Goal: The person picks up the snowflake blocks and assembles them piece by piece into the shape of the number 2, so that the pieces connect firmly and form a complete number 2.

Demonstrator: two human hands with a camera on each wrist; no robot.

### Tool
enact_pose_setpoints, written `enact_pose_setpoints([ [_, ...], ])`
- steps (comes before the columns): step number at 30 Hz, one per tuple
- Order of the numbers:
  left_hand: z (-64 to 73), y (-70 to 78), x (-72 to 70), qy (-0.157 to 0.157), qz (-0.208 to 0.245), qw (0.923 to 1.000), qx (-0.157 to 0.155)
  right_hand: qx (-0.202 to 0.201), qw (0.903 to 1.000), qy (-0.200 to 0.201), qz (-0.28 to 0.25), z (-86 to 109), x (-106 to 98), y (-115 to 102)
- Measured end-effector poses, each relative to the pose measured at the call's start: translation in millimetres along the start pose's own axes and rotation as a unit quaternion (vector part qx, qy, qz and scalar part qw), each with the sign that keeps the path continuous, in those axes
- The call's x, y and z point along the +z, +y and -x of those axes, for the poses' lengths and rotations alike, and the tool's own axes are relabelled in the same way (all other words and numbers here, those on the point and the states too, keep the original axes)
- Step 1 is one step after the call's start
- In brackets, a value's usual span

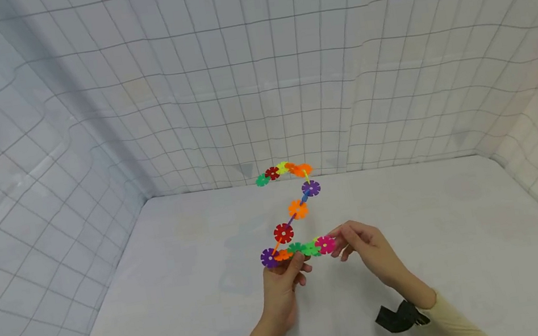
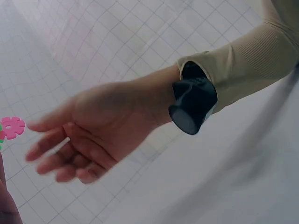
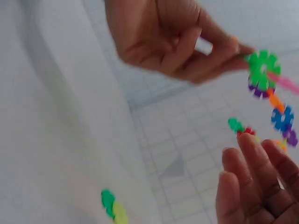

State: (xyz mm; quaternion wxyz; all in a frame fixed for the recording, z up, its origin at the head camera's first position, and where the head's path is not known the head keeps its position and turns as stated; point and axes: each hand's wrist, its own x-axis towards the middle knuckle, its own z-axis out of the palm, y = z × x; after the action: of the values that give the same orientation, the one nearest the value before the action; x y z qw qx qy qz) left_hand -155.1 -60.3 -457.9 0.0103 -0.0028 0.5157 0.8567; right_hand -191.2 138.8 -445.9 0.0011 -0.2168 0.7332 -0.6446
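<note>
A chain of interlocking plastic snowflake discs in several colours zigzags in an S-like shape above the white surface. My left hand pinches its lower row between thumb and fingers, near the orange and green discs. The pink disc ends that row on the right. Close to it is my right hand, fingers loosely bent; in the left wrist view a small gap parts the right hand from the pink disc. In the right wrist view, the left hand grips beside a green disc.
A white tabletop spreads under the hands. White grid-patterned sheeting encloses the back and sides. A joined green and yellow disc pair shows low in the right wrist view. Black bands circle both wrists.
</note>
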Motion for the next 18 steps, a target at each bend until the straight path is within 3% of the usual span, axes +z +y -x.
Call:
enact_pose_setpoints([
  [2,-0.9,1.0,-2.2,0.001,-0.002,1.0,0.008,0.033,0.9985,0.002,0.044,-5.4,-6,15],
  [4,-1.5,2.0,-3.8,0.002,-0.003,0.9999,0.012,0.054,0.9912,0.005,0.121,-8.8,-11,32],
  [8,-1.7,4.8,-4.2,0.0,-0.004,1.0,0.009,0.053,0.9565,0.0,0.287,-8.7,-13,58],
  [10,-1.8,5.9,-3.6,-0.002,-0.003,1.0,0.004,0.04,0.9415,-0.004,0.335,-7.8,-12,65],
  [12,-1.5,7.1,-2.8,-0.005,-0.001,1.0,0.004,0.034,0.9319,-0.011,0.361,-7.2,-11,68],
  [14,-1.8,8.1,-2.4,-0.007,0.001,1.0,0.005,0.03,0.9284,-0.016,0.37,-7.2,-11,69],
  [18,-1.7,11.3,-2.3,-0.013,-0.001,0.9998,0.017,0.044,0.9317,-0.036,0.359,-7.7,-13,64],
])
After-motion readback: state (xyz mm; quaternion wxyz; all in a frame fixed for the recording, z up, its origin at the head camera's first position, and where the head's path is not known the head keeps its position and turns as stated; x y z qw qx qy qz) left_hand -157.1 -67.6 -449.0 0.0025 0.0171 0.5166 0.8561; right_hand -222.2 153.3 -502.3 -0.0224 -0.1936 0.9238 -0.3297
